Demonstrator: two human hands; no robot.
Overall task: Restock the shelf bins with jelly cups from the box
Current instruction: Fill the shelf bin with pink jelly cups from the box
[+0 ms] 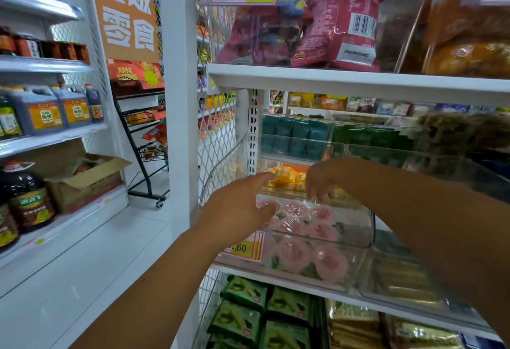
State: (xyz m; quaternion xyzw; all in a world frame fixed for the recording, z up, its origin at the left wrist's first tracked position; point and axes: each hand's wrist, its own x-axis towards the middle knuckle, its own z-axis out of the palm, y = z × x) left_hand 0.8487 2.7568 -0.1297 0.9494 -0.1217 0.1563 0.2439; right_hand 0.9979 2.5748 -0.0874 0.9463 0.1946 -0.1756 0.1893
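Under both hands, left hand [237, 208] and right hand [325, 180] loosely curled and seemingly empty, we settle pink jelly cups [306, 227] in the clear bin [367, 227]; next, back to the box.

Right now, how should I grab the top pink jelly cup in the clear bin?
Probably by its rim, from above: the pink jelly cups lie lid-up, packed tight in the clear bin, leaving little side access. The right hand is nearest.

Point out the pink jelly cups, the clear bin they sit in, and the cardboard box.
pink jelly cups [296, 227]: head view, on the film lid of one cup in the middle of the pile.
clear bin [371, 227]: head view, on its right wall.
cardboard box [82, 194]: head view, on its front face.
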